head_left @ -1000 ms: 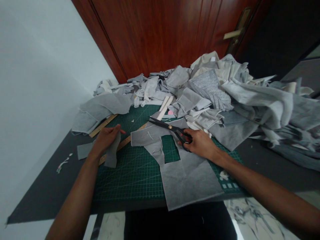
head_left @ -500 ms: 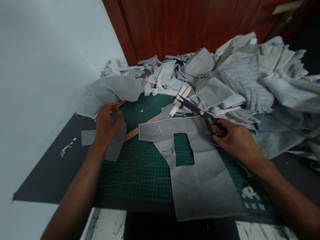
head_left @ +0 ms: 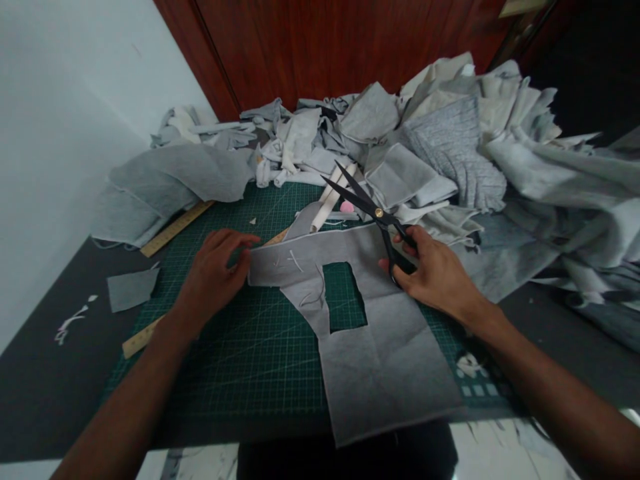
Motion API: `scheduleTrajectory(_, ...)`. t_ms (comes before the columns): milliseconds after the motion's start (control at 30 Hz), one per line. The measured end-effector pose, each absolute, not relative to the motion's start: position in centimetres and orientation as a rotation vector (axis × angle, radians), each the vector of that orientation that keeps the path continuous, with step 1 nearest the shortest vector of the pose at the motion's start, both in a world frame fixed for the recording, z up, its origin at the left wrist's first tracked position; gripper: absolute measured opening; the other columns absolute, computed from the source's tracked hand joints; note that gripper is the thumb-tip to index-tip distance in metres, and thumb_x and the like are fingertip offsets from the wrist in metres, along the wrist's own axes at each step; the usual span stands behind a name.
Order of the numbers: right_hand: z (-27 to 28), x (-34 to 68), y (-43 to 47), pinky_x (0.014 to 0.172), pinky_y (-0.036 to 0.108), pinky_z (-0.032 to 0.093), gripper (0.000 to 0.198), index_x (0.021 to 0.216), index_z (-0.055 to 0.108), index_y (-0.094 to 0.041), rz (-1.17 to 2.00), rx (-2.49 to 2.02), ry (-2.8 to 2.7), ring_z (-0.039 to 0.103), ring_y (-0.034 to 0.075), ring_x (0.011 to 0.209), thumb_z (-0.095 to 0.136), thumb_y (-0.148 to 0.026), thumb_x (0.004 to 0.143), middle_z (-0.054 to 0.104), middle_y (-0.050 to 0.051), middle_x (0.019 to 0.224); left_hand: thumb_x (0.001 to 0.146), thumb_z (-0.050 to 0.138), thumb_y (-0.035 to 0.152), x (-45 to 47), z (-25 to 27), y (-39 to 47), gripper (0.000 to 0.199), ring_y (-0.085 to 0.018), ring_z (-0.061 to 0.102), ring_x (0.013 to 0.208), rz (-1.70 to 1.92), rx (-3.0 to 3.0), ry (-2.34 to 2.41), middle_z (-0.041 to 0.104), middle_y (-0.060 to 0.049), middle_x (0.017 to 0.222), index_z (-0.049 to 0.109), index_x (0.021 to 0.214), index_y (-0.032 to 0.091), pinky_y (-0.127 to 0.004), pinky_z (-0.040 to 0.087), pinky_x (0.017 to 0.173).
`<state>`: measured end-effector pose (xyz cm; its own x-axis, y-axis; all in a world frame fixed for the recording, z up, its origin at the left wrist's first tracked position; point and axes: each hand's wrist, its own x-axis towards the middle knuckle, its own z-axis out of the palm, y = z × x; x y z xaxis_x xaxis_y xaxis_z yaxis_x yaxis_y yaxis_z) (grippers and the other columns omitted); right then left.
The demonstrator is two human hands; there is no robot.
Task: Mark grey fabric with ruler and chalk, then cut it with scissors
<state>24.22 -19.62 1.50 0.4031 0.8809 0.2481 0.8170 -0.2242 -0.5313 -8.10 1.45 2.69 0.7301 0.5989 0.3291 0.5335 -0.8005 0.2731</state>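
Observation:
My right hand (head_left: 440, 273) has its fingers through the handles of black fabric scissors (head_left: 379, 213). Their blades are parted and point away to the upper left, over the far edge of a grey fabric piece (head_left: 390, 373). That fabric lies flat, with a rectangular hole in its middle and a few loose threads on its left arm. Close by the fabric's left end is my left hand (head_left: 217, 273), thumb and fingers apart; whether the fingertips touch the cloth I cannot tell. A wooden ruler (head_left: 145, 337) runs partly hidden beneath my left hand.
The green cutting mat (head_left: 250, 373) covers much of the dark table. Grey fabric pieces (head_left: 440, 140) are heaped along the back and right. Another ruler part (head_left: 177, 230) shows by a cloth (head_left: 160, 180) at left. A small scrap (head_left: 133, 290) and white threads (head_left: 73, 323) lie left.
My left hand has moved right to the end of the grey fabric. The curved grey piece under it is out of sight, baring more ruler. The view has shifted; the scissors stay parted.

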Motion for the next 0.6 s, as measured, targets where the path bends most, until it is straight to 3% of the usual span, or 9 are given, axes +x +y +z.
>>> scheduleTrajectory(167,1.6,24.0,-19.5,0.069,0.041,0.058,0.047,0.113,0.061,-0.020,0.214,-2.079,-1.372,0.078,0.033,0.084,0.072,-0.055,0.084,0.080,0.016,0.106,0.106,0.044,0.023,-7.8,3.1,0.8,0.026,-0.026,0.067,0.108,0.651,2.750,0.806,0.071,-0.007,0.111,0.069,0.114,0.022,-0.045,0.055,0.101)
scheduleTrajectory(333,1.6,24.0,-19.4,0.065,0.036,0.051,0.043,0.110,0.064,-0.019,0.216,-2.025,-1.412,0.071,0.026,0.072,0.073,-0.053,0.085,0.077,0.010,0.093,0.107,0.050,0.021,-6.2,2.9,-2.6,0.025,-0.025,0.066,0.111,0.621,2.737,0.303,0.072,-0.005,0.117,0.068,0.123,0.027,-0.043,0.055,0.101)
scheduleTrajectory(500,1.5,23.7,-19.3,0.063,0.034,0.047,0.041,0.109,0.068,-0.017,0.218,-2.062,-1.452,0.067,0.025,0.068,0.074,-0.048,0.083,0.071,0.005,0.080,0.109,0.053,0.021,-4.5,1.5,-5.4,0.035,-0.027,0.059,0.130,0.391,2.736,-0.002,0.068,-0.010,0.138,0.059,0.144,0.022,-0.044,0.049,0.113)
scheduleTrajectory(600,1.3,23.7,-19.3,0.062,0.034,0.046,0.043,0.110,0.069,-0.016,0.239,-2.096,-1.460,0.066,0.025,0.066,0.074,-0.046,0.081,0.070,0.004,0.079,0.109,0.058,0.026,-4.4,0.9,-5.4,0.034,-0.027,0.058,0.131,0.338,2.706,-0.010,0.067,-0.011,0.137,0.061,0.143,0.020,-0.043,0.048,0.113)
